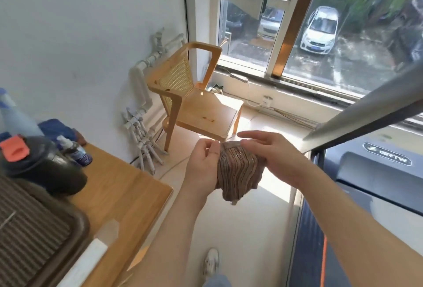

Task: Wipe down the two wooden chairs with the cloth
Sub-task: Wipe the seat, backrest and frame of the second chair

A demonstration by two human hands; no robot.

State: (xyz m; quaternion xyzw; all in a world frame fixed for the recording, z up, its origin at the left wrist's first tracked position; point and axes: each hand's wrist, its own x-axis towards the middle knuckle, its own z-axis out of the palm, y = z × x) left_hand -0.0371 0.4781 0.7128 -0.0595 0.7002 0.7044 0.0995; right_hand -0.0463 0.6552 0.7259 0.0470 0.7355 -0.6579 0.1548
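My left hand grips one side of the cloth. My right hand pinches the other side. I think I am bunching it into a pad for wiping. One wooden chair stands just past my hands.

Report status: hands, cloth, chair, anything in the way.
Both on cloth: left hand, right hand, mid-air. One wooden chair ahead, untouched. Nothing between.
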